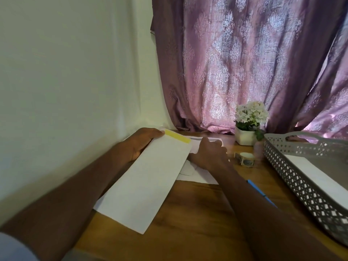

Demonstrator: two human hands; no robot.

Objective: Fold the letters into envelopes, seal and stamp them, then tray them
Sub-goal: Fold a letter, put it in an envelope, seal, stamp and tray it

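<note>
My left hand (143,142) holds a long white envelope (148,179) by its far end, where a yellow adhesive strip (178,138) runs across the flap. The envelope slants down toward me over the wooden desk (197,213). My right hand (209,151) reaches onto the white papers (197,176) lying behind the envelope, fingers curled on a sheet near the far edge. A roll of stamps (244,159) sits just right of that hand. The grey perforated tray (293,176) at the right holds a white envelope (320,174).
A blue pen (261,193) lies on the desk between my right forearm and the tray. A small white pot of white flowers (248,125) stands at the back by the purple curtain (244,63). A pale wall (66,81) bounds the desk's left side.
</note>
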